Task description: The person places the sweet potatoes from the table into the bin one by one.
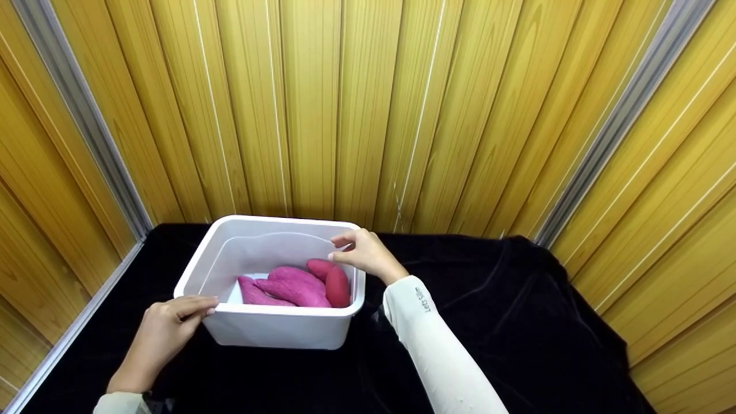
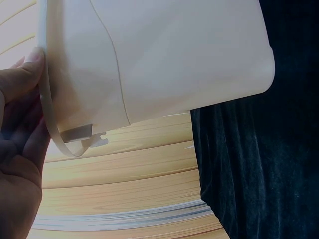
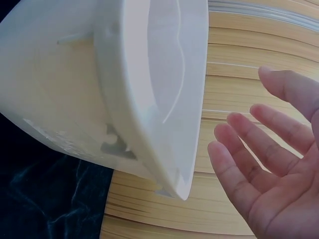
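Observation:
A white plastic tub stands on the black cloth. Inside it, toward the right, lie large purple-pink sweet potatoes and two smaller, smoother red oval pieces whose kind I cannot tell. My left hand grips the tub's front left corner, with its fingers at the rim in the left wrist view. Above the tub's right side hovers my right hand, thumb and fingers apart and nothing between them. The right wrist view shows that hand beside the rim, with a gap between them.
Black velvet cloth covers the table and stretches to the right of the tub. Yellow wood-look panels rise close behind the tub and along both sides, with grey metal strips in the corners.

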Tool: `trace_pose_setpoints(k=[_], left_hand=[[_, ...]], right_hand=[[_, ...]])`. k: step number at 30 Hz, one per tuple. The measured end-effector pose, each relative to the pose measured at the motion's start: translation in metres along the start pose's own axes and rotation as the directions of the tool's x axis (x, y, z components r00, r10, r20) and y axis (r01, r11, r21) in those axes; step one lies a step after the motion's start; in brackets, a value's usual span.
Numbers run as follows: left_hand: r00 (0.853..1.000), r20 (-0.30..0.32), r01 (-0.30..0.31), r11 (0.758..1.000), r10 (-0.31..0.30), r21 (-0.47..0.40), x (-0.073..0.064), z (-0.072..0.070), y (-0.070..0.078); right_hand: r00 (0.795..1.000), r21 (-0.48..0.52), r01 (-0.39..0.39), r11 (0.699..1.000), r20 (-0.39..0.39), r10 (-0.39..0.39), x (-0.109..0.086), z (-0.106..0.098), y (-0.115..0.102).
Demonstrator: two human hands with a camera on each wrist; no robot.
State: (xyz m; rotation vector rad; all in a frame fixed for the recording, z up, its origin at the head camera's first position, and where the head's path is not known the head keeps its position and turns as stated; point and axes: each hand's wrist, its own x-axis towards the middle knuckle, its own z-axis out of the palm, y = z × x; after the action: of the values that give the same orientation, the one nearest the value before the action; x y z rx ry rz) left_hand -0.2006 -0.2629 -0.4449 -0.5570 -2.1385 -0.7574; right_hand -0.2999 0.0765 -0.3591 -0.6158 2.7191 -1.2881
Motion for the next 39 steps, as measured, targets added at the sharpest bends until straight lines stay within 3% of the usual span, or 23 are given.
trace_pose_setpoints(k=[21,39], left_hand=[[1.0,0.0,-0.002,1.0,0.002,0.011,0.001,-0.003,0.002],[0.997,0.072,0.017,0.998,-0.021,0.054,0.003,-0.003,0.007]], right_hand=[[1.0,-0.044,0.026,0.999,-0.005,-0.026,-0.006,-0.003,0.01],[0.998,-0.083,0.061,0.995,-0.012,-0.062,-0.018,-0.005,0.018]])
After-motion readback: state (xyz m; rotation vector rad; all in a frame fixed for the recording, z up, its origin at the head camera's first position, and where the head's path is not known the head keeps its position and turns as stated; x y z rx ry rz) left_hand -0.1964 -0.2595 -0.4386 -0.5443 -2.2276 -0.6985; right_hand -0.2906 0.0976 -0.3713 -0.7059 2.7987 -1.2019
